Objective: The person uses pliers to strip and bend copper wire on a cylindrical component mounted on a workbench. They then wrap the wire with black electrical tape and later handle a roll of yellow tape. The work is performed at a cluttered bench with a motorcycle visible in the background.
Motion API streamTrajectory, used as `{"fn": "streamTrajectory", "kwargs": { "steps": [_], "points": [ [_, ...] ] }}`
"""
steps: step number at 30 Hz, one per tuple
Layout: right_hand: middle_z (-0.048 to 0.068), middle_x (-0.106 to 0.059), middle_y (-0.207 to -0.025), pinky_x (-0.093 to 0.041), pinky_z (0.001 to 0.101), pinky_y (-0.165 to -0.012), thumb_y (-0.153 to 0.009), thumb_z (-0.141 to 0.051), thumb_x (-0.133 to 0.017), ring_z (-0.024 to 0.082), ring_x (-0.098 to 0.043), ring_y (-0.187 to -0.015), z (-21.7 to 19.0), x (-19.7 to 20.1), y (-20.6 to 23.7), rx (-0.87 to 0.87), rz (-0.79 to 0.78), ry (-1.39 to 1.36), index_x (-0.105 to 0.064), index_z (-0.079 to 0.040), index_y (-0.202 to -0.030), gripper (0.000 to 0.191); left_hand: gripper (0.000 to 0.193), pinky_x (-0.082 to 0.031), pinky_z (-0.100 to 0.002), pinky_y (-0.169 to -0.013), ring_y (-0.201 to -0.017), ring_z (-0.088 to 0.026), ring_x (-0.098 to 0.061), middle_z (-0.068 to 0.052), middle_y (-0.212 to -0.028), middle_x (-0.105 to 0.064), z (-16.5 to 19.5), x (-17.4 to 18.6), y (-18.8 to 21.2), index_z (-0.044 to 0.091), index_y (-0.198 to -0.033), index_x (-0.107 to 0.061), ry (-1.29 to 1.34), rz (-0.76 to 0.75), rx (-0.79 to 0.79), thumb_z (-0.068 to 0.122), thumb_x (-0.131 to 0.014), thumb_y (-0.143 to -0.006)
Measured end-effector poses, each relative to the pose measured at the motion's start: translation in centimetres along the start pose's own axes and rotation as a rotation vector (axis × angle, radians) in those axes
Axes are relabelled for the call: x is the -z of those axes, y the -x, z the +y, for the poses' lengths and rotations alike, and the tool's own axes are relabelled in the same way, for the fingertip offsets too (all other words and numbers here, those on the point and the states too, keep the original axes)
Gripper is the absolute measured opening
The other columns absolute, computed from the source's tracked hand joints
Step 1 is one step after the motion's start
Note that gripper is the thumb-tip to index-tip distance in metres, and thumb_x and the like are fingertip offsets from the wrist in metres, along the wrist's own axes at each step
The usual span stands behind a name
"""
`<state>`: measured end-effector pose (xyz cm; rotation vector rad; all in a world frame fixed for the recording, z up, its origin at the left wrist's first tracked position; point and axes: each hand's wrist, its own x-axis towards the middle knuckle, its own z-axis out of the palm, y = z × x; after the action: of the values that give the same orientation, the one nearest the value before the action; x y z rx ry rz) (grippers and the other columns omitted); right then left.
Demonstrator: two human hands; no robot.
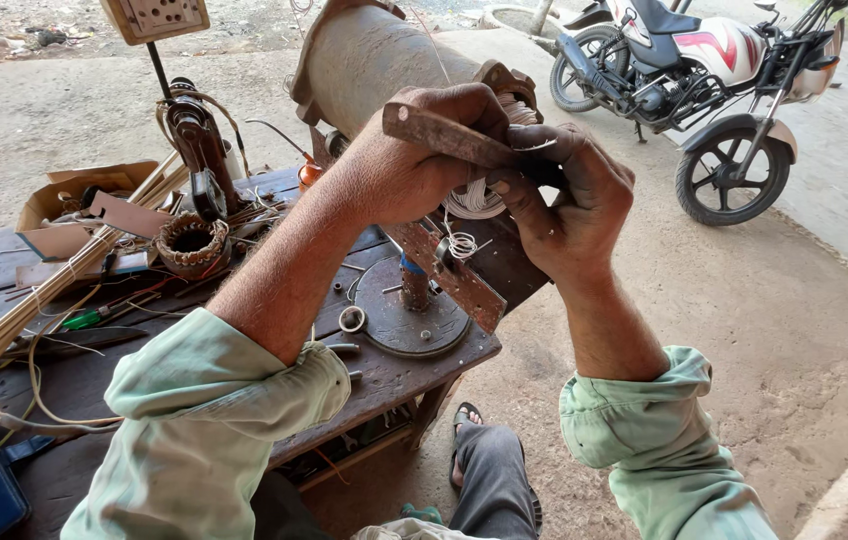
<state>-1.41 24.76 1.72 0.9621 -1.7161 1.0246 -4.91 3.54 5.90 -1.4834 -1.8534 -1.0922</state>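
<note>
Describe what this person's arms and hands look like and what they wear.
Both arms wear pale green shirt sleeves, rolled up above the elbows, with creased cuffs. The left hand and right hand are bare: no gloves, rings or watch visible.

Bright daylight outside, bench shaded; sharp focus, mild wide-angle bending at edges.
</note>
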Motion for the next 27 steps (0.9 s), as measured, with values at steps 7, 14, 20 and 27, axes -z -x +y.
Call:
{"fn": "streamTrajectory", "kwargs": {
  "steps": [7, 14, 20, 27],
  "points": [
    [0.007, -0.076, -0.100, -0.061, 0.0222, -0.075, -0.101, -0.013, -0.086, 0.009, -0.074, -0.085, 0.3, 0.6, 0.9, -0.102, -0.025, 0.003, -0.069, 0.000, -0.115, 0.025, 0.014, -0.059, -0.037, -0.074, -0.091, -0.025, -0.077, -0.007, -0.095, -0.073, 0.0, -0.5, 0.7, 0.011, -0.107, -0.070, -0.059, 0.046, 0.055, 0.015, -0.076, -0.095],
    [0.008, -0.072, -0.092, -0.049, 0.0233, -0.067, -0.110, -0.015, -0.076, 0.009, -0.063, -0.076, -1.8, 4.8, -0.1, -0.121, 0.280, -0.279, -0.068, -0.003, -0.113, 0.015, 0.011, -0.058, -0.040, -0.075, -0.089, -0.028, -0.077, -0.008, -0.093, -0.076, 0.1, -0.7, 0.7, 0.010, -0.105, -0.070, -0.126, 0.072, 0.050, 0.016, -0.075, -0.097],
    [0.007, -0.070, -0.083, -0.041, 0.0233, -0.052, -0.112, -0.014, -0.077, 0.008, -0.056, -0.056, 1.5, 10.7, 2.3, -0.070, 0.256, -0.161, -0.066, -0.004, -0.129, 0.023, 0.014, -0.060, -0.039, -0.075, -0.087, -0.027, -0.079, -0.009, -0.091, -0.077, 0.1, -1.0, 0.0, 0.008, -0.101, -0.069, -0.120, 0.080, 0.078, 0.017, -0.078, -0.096],
    [0.006, -0.076, -0.098, -0.054, 0.0194, -0.065, -0.103, -0.023, -0.083, 0.006, -0.069, -0.077, 0.8, 2.3, 1.9, -0.077, 0.003, -0.086, -0.064, -0.003, -0.132, 0.040, 0.012, -0.058, -0.042, -0.072, -0.087, -0.032, -0.075, -0.011, -0.094, -0.075, 0.6, -0.9, 0.4, 0.014, -0.102, -0.076, -0.130, 0.125, -0.113, 0.010, -0.074, -0.091]
  ]
}}
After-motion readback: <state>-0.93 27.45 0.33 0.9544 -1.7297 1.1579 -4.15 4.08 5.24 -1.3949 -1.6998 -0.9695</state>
